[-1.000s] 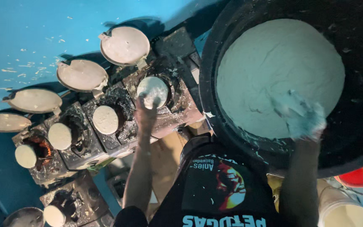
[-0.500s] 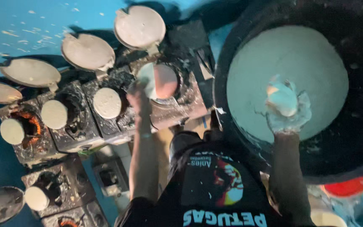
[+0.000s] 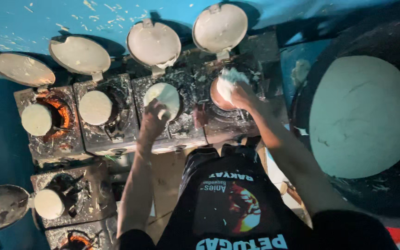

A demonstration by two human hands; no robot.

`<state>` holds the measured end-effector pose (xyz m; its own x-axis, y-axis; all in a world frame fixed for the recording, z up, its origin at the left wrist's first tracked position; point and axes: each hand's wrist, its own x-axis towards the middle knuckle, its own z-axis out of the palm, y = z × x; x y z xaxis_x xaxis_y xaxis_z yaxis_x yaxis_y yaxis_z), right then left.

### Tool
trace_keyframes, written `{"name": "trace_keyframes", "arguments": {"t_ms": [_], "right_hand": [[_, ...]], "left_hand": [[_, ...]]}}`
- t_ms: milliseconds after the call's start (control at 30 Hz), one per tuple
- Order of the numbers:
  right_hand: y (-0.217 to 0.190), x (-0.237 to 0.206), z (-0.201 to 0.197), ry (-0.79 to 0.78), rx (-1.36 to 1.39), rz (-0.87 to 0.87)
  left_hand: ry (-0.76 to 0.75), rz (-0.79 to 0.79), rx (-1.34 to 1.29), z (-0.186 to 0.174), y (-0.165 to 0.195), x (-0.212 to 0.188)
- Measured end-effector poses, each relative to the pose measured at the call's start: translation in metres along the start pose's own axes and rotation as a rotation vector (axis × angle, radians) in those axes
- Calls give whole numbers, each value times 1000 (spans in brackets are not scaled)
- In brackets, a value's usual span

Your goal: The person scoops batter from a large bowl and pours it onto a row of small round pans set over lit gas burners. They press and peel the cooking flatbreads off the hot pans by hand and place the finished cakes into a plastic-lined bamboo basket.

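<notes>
My right hand [image 3: 240,95] grips a lump of white dough [image 3: 228,79] and presses it into the rightmost round mould [image 3: 215,98], whose reddish-brown base shows at its left side. My left hand [image 3: 153,121] reaches to the neighbouring mould, fingers curled against the lower edge of its white disc [image 3: 163,95]. I cannot tell whether it grips the disc. Two more moulds to the left hold white discs [image 3: 96,107] [image 3: 36,119]. Each mould's round lid [image 3: 153,44] stands tipped open behind it.
A large black tub [image 3: 298,121] of white batter [image 3: 362,115] sits at the right. The small stoves [image 3: 116,139] are spattered with batter, and one glows orange [image 3: 63,113]. Lower left stands another stove with a white disc [image 3: 49,203] and an open lid [image 3: 1,206]. Behind is a blue wall [image 3: 33,18].
My right hand scooped a lump from the tub and carried it left to the rightmost mould. My left hand shifted from that mould to the one beside it. The view swung left.
</notes>
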<state>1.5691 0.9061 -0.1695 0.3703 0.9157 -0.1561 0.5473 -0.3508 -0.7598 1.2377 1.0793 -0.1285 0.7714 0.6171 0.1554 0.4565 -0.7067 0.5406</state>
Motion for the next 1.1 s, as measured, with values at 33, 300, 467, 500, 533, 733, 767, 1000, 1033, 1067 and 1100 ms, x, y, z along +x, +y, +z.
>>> {"name": "trace_keyframes", "arguments": {"t_ms": [33,300,467,500,533,733,767,1000,1033,1067,1100], "right_hand": [[-1,14,15,38,-92,-42],[-54,-61,49,123,-2,-145],[-29,-44,15,313,40,161],[-26,-32,10,348,32,188],[-27,-22,10,359,23,196],[-79,-41,60,83,14,3],[-85,-50,64,25,46,-68],[-48,-41,0,378,317,167],[-45,-34,-2,420,281,220],[-42,-31,-1,430,235,249],[-42,-28,3,405,197,247]], "left_hand": [[-1,-13,-25,6,-6,-9],[-63,23,-85,-9,-23,-31],[-194,-3,261,-8,2,-26],[-210,4,330,-4,9,-25],[-222,13,399,-1,16,-23],[-208,-47,329,0,25,1],[-229,-99,279,-4,23,4],[-116,-120,213,-6,25,-7],[-110,-104,231,-1,29,-11],[-101,-87,244,5,32,-14],[-80,-77,236,11,35,-17]]}}
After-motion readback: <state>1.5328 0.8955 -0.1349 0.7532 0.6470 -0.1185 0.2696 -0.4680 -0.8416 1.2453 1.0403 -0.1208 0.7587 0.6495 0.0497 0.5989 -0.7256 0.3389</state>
